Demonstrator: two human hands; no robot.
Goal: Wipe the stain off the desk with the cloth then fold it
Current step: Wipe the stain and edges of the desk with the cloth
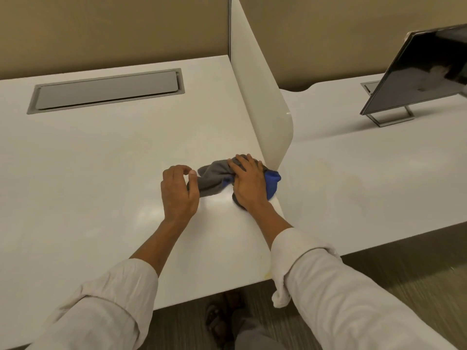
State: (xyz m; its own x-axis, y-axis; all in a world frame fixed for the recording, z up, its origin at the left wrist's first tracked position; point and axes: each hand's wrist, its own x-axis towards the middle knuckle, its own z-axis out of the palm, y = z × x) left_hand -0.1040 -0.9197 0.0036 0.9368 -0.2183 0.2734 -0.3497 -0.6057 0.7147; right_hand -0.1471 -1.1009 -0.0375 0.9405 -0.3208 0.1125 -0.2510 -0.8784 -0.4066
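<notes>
Resting on the white desk (88, 173), the left hand (178, 192) curls loosely, empty, its thumb beside the crumpled grey-and-blue cloth (214, 179); the right hand (249, 184) presses flat, fingers spread, atop the cloth, beside the divider (262, 104).

I see the cloth (214, 179), grey with a blue part, bunched in a crumpled heap right of the frame's centre. It lies on the white desk (101, 160), close to its right edge.

Divider (262, 107) blocks right (upright); desk (101, 160) leftward open.
</notes>
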